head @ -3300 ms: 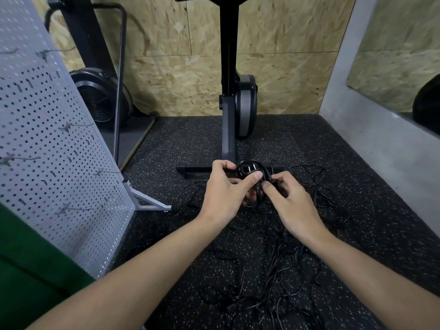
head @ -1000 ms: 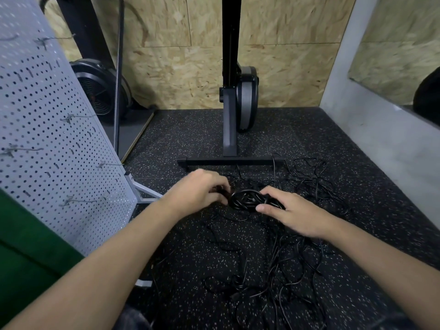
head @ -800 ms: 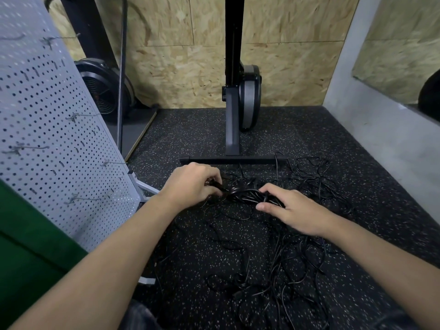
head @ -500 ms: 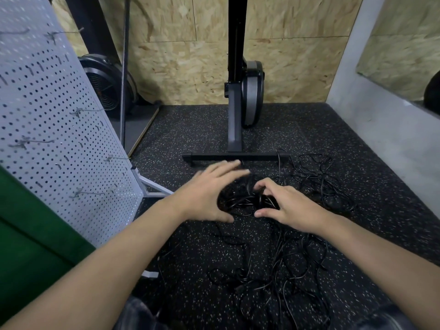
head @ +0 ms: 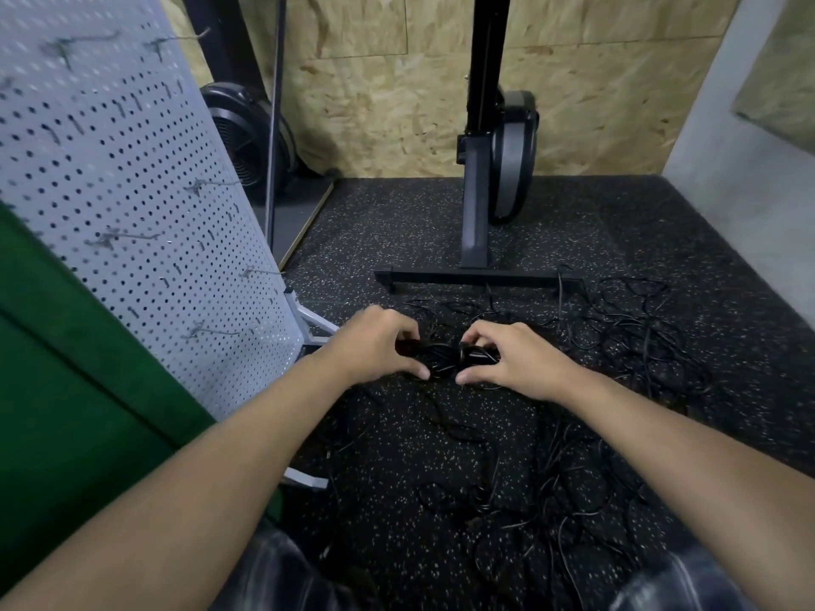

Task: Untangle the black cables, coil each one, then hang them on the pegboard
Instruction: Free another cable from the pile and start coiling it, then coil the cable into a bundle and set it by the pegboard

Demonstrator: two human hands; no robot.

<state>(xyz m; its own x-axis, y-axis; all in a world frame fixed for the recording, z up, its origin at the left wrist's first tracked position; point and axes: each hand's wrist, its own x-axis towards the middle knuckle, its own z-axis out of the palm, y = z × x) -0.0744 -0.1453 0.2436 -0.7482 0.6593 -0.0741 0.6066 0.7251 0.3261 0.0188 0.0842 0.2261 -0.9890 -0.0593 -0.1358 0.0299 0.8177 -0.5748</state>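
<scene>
A white pegboard [head: 132,169] is seen at the far left, propped upright on a metal stand. Bare wire hooks [head: 216,332] are set into it, and no cable is hung there yet. Just right of it, low over the black speckled rubber floor [head: 617,222], the left hand [head: 375,346] is curled around one side of a small coiled black cable [head: 441,361], thumb beneath and fingers over the top. The opposite side of the coil is gripped the same way by the right hand [head: 516,359], so the bundle is held between both hands. Whether it is resting on the floor cannot be told. Farther right, and nearer the viewer, a loose tangle of thin black cables [head: 635,341] is spread across the floor. Behind the hands, a black exercise machine [head: 475,205] is stood before a chipboard wall.

The cable is judged light, thin and limp yet slightly springy, so its loops would likely slacken if released. It is best pinched across all its turns at one point, with an open loop left for a hook.
</scene>
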